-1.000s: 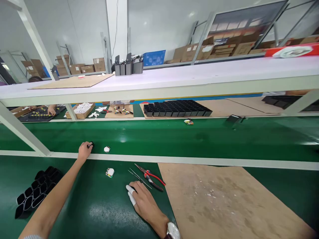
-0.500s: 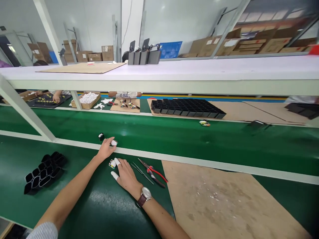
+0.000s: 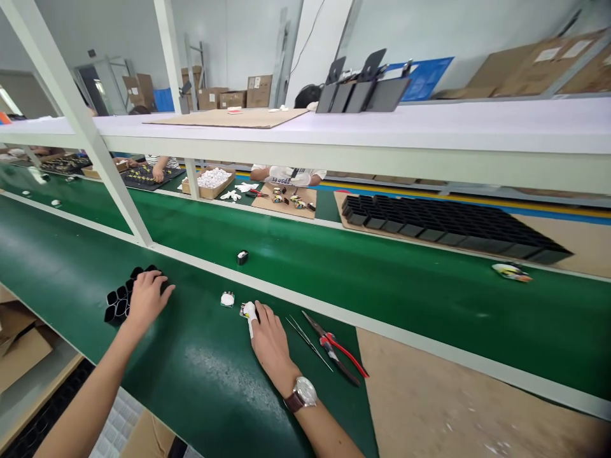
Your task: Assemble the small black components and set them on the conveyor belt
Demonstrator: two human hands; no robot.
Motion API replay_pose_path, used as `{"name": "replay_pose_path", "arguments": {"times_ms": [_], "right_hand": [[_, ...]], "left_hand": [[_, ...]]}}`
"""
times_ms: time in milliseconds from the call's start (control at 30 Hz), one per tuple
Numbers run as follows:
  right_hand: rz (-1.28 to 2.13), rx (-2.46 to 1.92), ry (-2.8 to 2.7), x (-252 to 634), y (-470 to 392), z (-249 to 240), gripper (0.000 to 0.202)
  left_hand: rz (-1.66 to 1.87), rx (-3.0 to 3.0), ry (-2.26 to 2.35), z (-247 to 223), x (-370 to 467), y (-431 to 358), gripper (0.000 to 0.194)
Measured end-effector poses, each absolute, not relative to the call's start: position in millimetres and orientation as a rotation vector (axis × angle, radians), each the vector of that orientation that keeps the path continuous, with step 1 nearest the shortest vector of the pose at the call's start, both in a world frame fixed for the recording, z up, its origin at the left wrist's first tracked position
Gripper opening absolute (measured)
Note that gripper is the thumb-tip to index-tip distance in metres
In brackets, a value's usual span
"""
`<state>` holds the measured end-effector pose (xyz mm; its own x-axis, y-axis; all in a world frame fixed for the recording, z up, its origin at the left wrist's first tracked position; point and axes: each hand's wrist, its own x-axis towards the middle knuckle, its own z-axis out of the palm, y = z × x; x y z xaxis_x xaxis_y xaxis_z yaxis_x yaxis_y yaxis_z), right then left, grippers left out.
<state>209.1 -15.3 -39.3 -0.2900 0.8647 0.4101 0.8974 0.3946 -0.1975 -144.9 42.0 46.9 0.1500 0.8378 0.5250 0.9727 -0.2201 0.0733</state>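
Observation:
My left hand (image 3: 147, 298) is over the cluster of black plastic cups (image 3: 119, 300) at the left, fingers apart, partly covering the cups. My right hand (image 3: 272, 340), with white finger covers and a watch on its wrist, has its fingertips at a small white and yellow part (image 3: 247, 310) on the green table; whether it grips the part is unclear. A second small white part (image 3: 228, 299) lies just left of it. Tweezers (image 3: 309, 343) and red-handled pliers (image 3: 335, 348) lie right of my right hand.
A black cup with white inside (image 3: 242, 257) stands on the green belt (image 3: 305, 248). Cardboard (image 3: 453, 394) covers the right of the table. A white shelf (image 3: 334, 149) crosses above. Across the belt are black cups (image 3: 449, 222) and co-workers' hands.
The view has swung left. My left hand has left the belt's edge for the black cups, and the white part it held now lies on the table. My right hand stays near its part.

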Motion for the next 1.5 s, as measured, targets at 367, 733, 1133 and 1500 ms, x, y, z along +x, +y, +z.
{"name": "replay_pose_path", "arguments": {"times_ms": [367, 733, 1133, 1500], "right_hand": [[-0.164, -1.549, -2.298, 206, -16, -22, 0.046], [-0.139, -1.548, -2.367, 205, -15, -8, 0.031], [-0.072, -1.578, -2.327, 246, -61, -14, 0.061], [0.155, -1.355, -2.101, 255, -51, -27, 0.052]], "left_hand": [[-0.473, -2.014, -1.906, 35, -165, 66, 0.027], [-1.212, -2.949, -1.374, 50, -27, 25, 0.012], [-1.143, -3.231, -1.526, 11, 1, 8, 0.076], [-0.891, -3.576, -1.512, 11, 2, 5, 0.073]]}}
